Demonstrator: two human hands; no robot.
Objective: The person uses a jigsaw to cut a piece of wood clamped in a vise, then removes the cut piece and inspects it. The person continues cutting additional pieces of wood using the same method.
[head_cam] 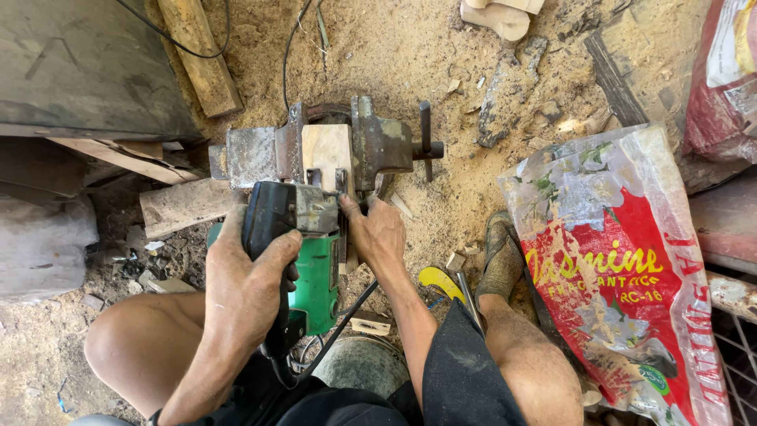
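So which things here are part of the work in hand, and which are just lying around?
In use:
left hand gripping the green power tool
right hand by the tool's front
wood block clamped in the vise

Lying about:
red and clear sack
yellow-handled tool
plank
wood offcut

Person viewed from above. Both forearms are showing bare, no sleeves or gloves visible. Left hand [248, 272] and right hand [380, 234] are looking dusty, with veins and knuckles standing out. Dark shorts [461, 379] are covering the upper thighs; knees are showing bare. A worn, dust-caked shoe [499, 256] is covering the right foot. A dark band is just showing at the left wrist.
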